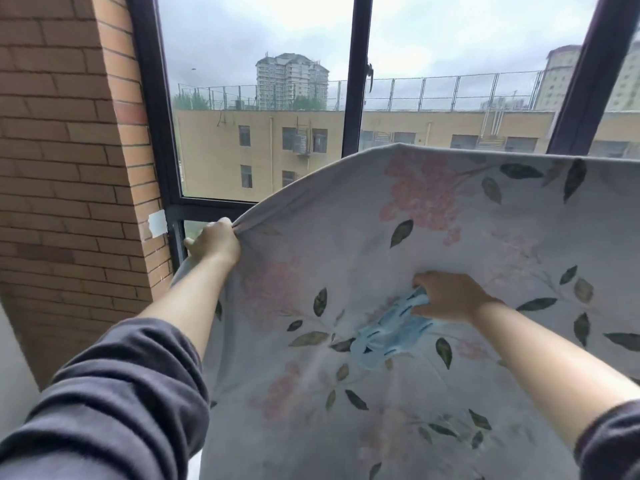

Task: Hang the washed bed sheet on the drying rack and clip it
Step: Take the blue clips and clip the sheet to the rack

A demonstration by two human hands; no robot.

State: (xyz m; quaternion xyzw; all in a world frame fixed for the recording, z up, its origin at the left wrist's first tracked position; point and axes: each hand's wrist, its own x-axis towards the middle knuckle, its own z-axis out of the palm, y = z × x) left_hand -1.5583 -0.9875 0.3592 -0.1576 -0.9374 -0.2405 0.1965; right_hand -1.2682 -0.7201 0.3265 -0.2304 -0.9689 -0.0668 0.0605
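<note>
Bed sheet (pixel 450 209) spread high before the window (pixel 358 98); rack not visible.
Left hand (pixel 214 244) pinches the sheet's left edge; right hand (pixel 450 299) rests on the cloth, gripping blue clips (pixel 391 336). Advise drawing the edge taut and level before clipping.

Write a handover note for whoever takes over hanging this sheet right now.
Left grip: pinches the left edge of the pale grey fabric bed sheet printed with pink flowers and green leaves.
Right grip: holds a bunch of light blue plastic clips against the sheet's front.
Sheet: spread up in front of the dark-framed window; the drying rack is hidden behind it.
Done: sheet is up and spread out.
Left: no clip shows on the top edge yet; probably settle the sheet, then clip it.
</note>
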